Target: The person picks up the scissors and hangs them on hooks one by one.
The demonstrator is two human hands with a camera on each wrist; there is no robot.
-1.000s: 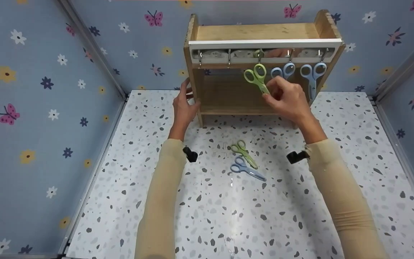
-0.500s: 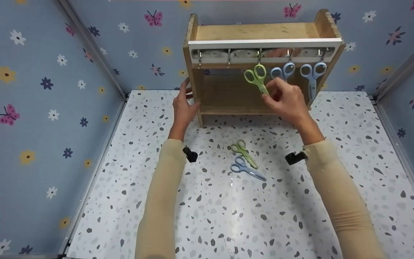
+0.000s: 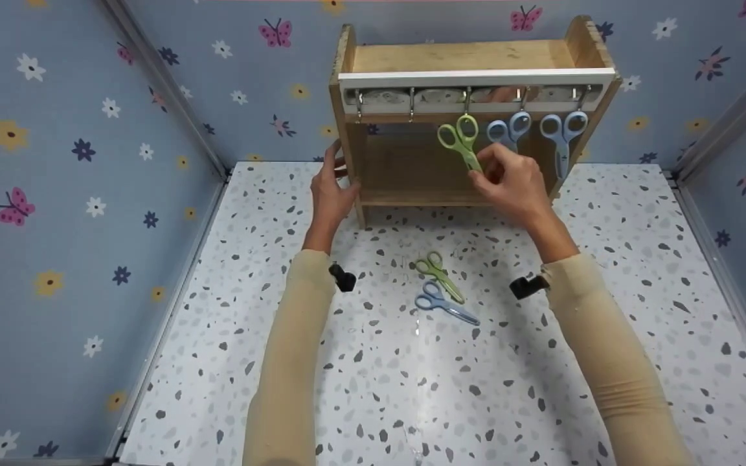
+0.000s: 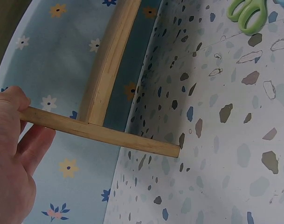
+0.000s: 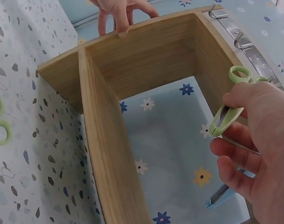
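Note:
My right hand [image 3: 513, 181] pinches green-handled scissors [image 3: 463, 146] near the blade end, between thumb and fingers. Their right finger loop sits at the middle hook [image 3: 467, 98] of the metal hook rail. Two blue scissors hang on the hooks to the right: one pair [image 3: 562, 137] at the far end, the other [image 3: 508, 130] partly hidden behind my right hand. At the left side panel of the wooden shelf [image 3: 351, 142], my left hand [image 3: 332, 194] grips the board's edge. In the left wrist view, thumb and fingers lie on opposite sides of that panel [image 4: 109, 135].
On the speckled tabletop [image 3: 373, 388], green scissors [image 3: 438, 276] lie beside blue scissors [image 3: 445, 303]. Two bare hooks [image 3: 412, 107] line the left part of the rail. Flower-patterned walls [image 3: 75, 226] close in the back and both sides.
My right forearm has shifted slightly left, and the hand and held scissors have moved very little. My left hand stays in place on the shelf.

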